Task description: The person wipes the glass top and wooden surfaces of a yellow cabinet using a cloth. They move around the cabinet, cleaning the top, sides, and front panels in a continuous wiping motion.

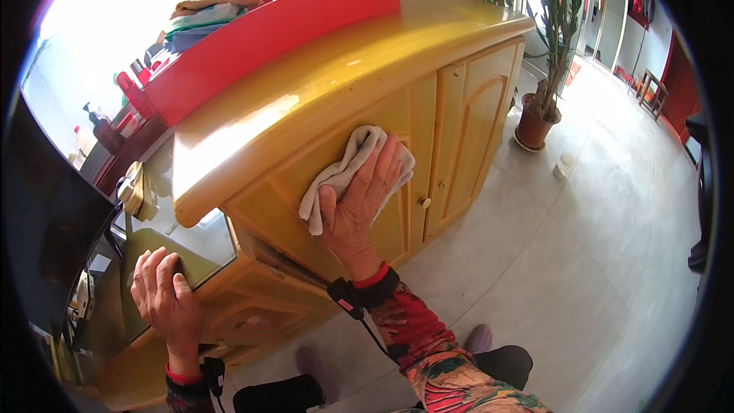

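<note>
My right hand presses a folded, pale grey cloth against the front of a yellow wooden cabinet. Its palm faces the raised panel of the left door, and the cloth shows on both sides of the fingers. My left hand holds nothing and rests at the front edge of a lower wooden unit with a glass top. Its fingers are bent and slightly apart. A small round knob sits on the door to the right of the cloth.
On the cabinet top stands a long red box with folded cloths and small boxes. A dark screen rises at left beside bundled cables. Beyond the cabinet, a potted cactus and a small whitish object stand on the tiled floor.
</note>
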Demonstrator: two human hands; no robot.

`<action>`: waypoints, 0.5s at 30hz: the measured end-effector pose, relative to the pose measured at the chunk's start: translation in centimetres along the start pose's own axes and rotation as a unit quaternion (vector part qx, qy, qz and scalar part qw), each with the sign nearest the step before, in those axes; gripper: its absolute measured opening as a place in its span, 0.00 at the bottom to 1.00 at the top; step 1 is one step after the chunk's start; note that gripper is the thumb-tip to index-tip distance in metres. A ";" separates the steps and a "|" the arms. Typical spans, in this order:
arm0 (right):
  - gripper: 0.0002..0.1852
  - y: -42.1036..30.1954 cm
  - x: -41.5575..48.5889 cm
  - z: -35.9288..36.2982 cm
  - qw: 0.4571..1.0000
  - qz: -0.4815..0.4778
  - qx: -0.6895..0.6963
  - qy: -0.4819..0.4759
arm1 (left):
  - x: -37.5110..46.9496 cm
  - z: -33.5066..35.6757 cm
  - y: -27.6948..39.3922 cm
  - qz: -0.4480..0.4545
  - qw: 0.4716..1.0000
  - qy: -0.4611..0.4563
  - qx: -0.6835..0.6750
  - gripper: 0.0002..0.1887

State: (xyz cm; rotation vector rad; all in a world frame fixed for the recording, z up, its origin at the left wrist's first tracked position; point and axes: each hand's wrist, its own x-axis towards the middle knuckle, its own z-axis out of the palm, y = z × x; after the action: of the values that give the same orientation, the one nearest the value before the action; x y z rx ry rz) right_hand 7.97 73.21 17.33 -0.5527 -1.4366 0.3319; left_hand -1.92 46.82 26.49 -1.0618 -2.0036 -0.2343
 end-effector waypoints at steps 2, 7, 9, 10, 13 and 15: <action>0.42 0.7 -0.3 -0.1 1.000 0.010 -0.001 0.005 | -0.2 0.1 -0.1 -0.007 1.000 -0.017 0.014 0.15; 0.40 4.8 -4.8 -0.3 0.997 0.080 0.005 0.016 | -0.3 0.5 -0.2 0.004 1.000 -0.022 0.012 0.16; 0.41 6.7 -7.9 -0.4 0.993 0.114 0.023 -0.006 | -0.3 0.4 -0.2 0.002 1.000 -0.024 0.021 0.16; 0.41 7.9 -9.5 -0.4 0.991 0.131 0.035 -0.017 | -0.2 0.4 -0.2 0.003 0.999 -0.027 0.021 0.16; 0.42 10.9 -14.7 0.2 0.973 0.188 0.133 0.019 | -0.3 0.5 -0.1 0.005 0.999 -0.029 0.027 0.16; 0.43 12.7 -17.7 0.6 0.958 0.233 0.162 0.030 | -0.4 0.7 -0.1 -0.011 0.999 -0.034 0.020 0.17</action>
State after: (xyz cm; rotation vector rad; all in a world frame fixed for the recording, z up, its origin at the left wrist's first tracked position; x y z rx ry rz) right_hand 6.70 74.46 -4.40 -0.6202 -1.1499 0.9015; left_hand -2.32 46.87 25.82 -1.0353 -2.0739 -0.1706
